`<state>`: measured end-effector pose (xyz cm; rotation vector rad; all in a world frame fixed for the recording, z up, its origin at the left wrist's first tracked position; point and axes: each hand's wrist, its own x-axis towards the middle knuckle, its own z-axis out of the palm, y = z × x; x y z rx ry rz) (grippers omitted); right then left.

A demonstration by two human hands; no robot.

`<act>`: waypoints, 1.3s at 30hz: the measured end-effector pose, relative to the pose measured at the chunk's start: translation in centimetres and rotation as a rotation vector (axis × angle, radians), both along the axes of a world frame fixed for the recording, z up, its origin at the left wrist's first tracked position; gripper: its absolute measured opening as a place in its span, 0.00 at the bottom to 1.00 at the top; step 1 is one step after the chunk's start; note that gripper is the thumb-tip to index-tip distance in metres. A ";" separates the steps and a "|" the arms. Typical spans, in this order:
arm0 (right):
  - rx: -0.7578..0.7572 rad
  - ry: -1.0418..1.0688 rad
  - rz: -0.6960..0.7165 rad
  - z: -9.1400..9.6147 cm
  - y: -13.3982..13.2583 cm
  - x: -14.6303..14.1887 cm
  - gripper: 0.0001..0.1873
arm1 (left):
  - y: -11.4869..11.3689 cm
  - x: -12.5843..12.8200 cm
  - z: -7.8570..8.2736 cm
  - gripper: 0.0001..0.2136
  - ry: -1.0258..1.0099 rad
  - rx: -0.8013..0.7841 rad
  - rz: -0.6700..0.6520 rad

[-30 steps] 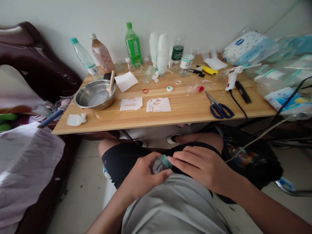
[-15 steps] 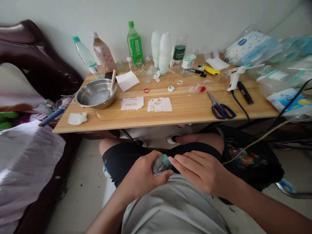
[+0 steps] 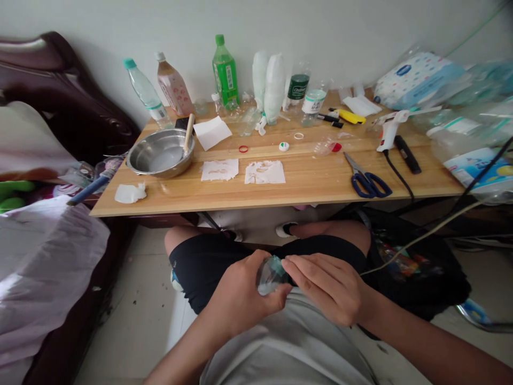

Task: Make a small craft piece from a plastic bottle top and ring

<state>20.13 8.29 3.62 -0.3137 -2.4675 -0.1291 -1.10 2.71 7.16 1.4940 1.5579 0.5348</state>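
Over my lap, my left hand [image 3: 240, 294] is wrapped round a small clear plastic bottle piece [image 3: 269, 274] with a teal cap end. My right hand [image 3: 328, 286] meets it from the right, its fingertips curled and pinching at the teal cap [image 3: 276, 263]. Both hands sit below the front edge of the wooden table [image 3: 304, 187], above my black shorts and grey shirt.
On the table are a steel bowl [image 3: 160, 152] with a wooden stick, two stained paper pieces [image 3: 264, 172], blue scissors [image 3: 366, 179], a white glue gun [image 3: 388, 131] with a black cord, loose caps, and several bottles [image 3: 225, 72] along the wall. Bedding lies at the left, plastic bags at the right.
My right hand's fingers have curled from lying flat into a pinch on the cap. Both hands and the bottle piece have drifted slightly to the right.
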 end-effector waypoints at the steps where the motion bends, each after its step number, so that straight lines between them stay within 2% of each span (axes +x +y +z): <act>1: -0.053 0.011 0.002 0.1 0.1 0.0 0.16 | 0.0 0.0 -0.2 0.16 -0.011 0.000 0.005; 3: -0.204 0.042 -0.008 0.6 0.2 -0.1 0.18 | -0.1 0.2 -0.5 0.16 -0.047 0.018 0.031; 5: -0.360 0.132 -0.079 1.1 -0.1 -0.2 0.20 | -0.1 0.5 -0.8 0.18 -0.115 0.047 0.084; 9: -0.557 0.403 -0.381 2.1 -1.5 -0.7 0.16 | -0.2 1.3 -1.5 0.20 -0.312 0.133 0.215; 12: -0.660 0.481 -0.490 2.4 -2.5 -1.2 0.11 | -0.4 1.6 -2.2 0.18 -0.424 0.190 0.240; 17: -0.686 0.437 -0.406 2.6 -2.7 -1.7 0.11 | -0.8 1.4 -3.4 0.19 -0.471 0.232 0.237; 22: -0.705 0.380 -0.387 2.7 -2.5 -2.6 0.11 | -0.6 1.5 -4.5 0.23 -0.499 0.257 0.256; 25: -0.797 0.396 -0.404 2.5 -2.6 -3.3 0.09 | -0.5 1.8 -4.7 0.25 -0.426 0.324 0.310; 29: -1.007 0.464 -0.424 2.4 -2.9 -4.1 0.05 | -0.5 1.8 -5.1 0.25 -0.235 0.476 0.414; 32: -1.125 0.515 -0.419 2.4 -2.8 -4.3 0.03 | -0.7 1.8 -5.7 0.26 -0.173 0.566 0.423; 39: -1.170 0.537 -0.430 2.4 -2.7 -4.0 0.05 | -0.7 2.1 -6.5 0.25 -0.137 0.639 0.428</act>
